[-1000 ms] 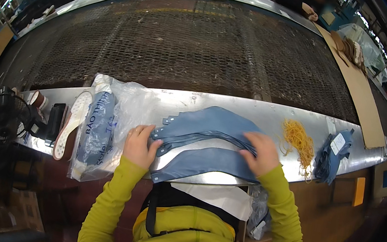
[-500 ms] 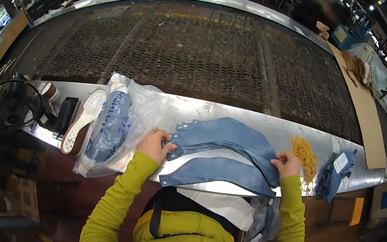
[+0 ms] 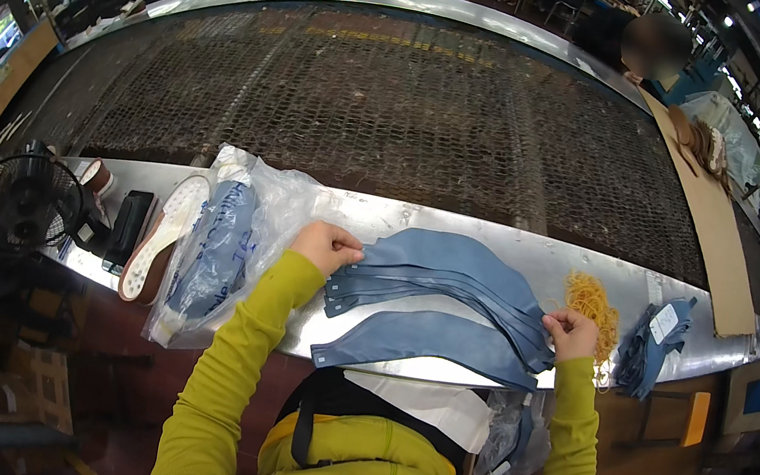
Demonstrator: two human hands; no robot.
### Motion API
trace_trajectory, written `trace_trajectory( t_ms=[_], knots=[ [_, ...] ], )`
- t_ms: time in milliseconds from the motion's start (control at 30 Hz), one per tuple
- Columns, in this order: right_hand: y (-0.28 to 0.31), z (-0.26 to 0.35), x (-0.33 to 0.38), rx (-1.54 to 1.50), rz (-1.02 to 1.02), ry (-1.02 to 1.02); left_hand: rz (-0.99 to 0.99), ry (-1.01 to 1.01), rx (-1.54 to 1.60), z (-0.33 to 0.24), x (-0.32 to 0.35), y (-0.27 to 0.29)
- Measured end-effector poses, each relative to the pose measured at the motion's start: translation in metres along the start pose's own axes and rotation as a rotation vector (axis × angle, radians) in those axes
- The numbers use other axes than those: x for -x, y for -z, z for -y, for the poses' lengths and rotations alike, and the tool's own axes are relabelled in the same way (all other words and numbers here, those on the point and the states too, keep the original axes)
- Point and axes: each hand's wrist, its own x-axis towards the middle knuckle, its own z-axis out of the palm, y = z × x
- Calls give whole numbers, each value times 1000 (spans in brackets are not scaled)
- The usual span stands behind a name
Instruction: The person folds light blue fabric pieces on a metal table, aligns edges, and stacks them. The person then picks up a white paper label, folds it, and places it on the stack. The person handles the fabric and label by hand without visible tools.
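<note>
1. A small black fan (image 3: 26, 201) stands at the far left of the metal counter (image 3: 498, 246); beside it lies a white shoe sole (image 3: 159, 237).
2. A clear, crinkled plastic bag (image 3: 224, 248) holding blue pieces lies just left of the left hand (image 3: 326, 246).
3. The left hand is closed, pinching the left ends of the stacked blue fabric pieces (image 3: 447, 283).
4. The stack is made of long, curved, soft-looking strips, fanned like a crescent; its long axis runs left to right between the two hands, so each hand is at one end.
5. One more blue strip (image 3: 428, 340) lies apart, nearer the counter's front edge.
6. The right hand (image 3: 570, 334) is closed on the stack's right ends.
7. A heap of yellow rubber bands (image 3: 593, 306) lies just beyond it, then a bundle of blue pieces (image 3: 654, 343).
</note>
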Motion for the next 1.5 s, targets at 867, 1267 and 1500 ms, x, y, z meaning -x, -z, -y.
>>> trace_trajectory(
  t_ms=[867, 1267, 1500],
  knots=[
    [16, 4, -3, -404, 190, -333, 25, -9, 137, -5, 11, -1],
    [43, 15, 47, -304, 259, -237, 207, 149, 321, -16, 86, 16],
    [20, -9, 85, -181, 162, -187, 116, 109, 190, 23, 122, -13]
  ],
)
